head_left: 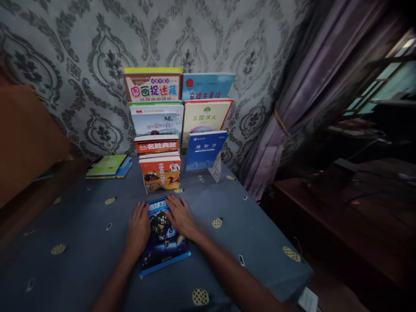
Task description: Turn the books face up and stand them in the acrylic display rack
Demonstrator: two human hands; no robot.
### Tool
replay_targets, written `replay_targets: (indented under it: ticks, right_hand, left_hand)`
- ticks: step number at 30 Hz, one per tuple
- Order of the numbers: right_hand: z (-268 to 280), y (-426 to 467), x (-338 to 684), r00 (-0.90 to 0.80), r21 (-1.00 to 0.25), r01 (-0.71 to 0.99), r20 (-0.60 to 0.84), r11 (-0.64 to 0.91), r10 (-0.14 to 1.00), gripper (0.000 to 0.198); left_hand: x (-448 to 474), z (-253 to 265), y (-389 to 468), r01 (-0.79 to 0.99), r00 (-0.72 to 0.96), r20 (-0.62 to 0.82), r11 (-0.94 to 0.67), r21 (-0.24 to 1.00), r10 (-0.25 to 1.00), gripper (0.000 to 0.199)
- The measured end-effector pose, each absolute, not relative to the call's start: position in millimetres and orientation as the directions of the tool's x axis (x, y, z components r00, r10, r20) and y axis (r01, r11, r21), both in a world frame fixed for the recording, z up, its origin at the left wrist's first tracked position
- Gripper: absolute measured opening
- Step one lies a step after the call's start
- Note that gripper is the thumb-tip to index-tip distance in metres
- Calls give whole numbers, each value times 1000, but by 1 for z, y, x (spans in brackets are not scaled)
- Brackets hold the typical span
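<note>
A dark blue book (165,236) with pictures of the Earth on its cover lies face up on the blue tablecloth. My left hand (139,227) is at its left edge, fingers pointing forward along the side. Over the upper right corner rests my right hand (182,216), its fingers on the cover and edge. Between them, both hands grip the book by its sides; the undersides of the fingers are hidden. Just beyond its top edge stands a clear tiered rack (215,171) filled with upright books, with an orange book (161,175) at the lower left front.
A blue booklet (206,151) leans in the rack's right front. To the left lies a small stack of books (108,167), green on top. A cardboard box (29,138) rises at the far left. Patterned wall stands behind, with a purple curtain (276,125) and dark red furniture (341,216) at right.
</note>
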State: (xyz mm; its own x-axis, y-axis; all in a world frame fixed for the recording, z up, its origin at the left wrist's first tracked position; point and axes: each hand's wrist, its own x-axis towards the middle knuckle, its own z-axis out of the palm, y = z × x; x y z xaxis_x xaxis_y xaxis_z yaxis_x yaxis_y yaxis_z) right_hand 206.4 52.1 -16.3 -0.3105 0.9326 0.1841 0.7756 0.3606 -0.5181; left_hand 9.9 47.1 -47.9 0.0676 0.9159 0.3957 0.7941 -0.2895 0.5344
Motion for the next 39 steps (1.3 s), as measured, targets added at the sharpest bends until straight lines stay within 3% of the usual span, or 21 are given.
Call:
replay_targets:
  ticks: [7,12,17,21,26,31,35,39]
  right_hand:
    - [-26,72,220,-331,-669,656,161,350,930,47]
    - [-30,75,226,-344,-714,599,182,364,921,49]
    - [-29,69,220,-336,-657,658,180,367,924,45]
    - [-24,53,210,-329,-556,745,173,367,929,47]
    - [-17,21,208,-329,-484,795,162,365,930,51]
    - [-17,-2,212,-335,-473,790,198,389,921,50]
    - [-21,-7,212,-320,-476,781,252,405,913,50]
    - [-21,-7,213,-326,-484,770,262,416,908,50]
  left_hand:
    - [31,-16,28,769,409,221,-465,439,885,43]
    - [54,3,-10,558,714,75,-630,540,696,41]
    - [52,16,-34,502,782,-49,-582,640,621,44]
    - [41,6,-30,491,661,47,-480,728,749,39]
    - [26,-25,-15,617,274,283,-394,681,919,34]
    - [21,-42,-3,700,-44,324,-202,685,945,52]
    - [19,-35,3,485,-117,234,-150,862,965,64]
    - [17,-18,10,37,-364,-38,55,998,930,58]
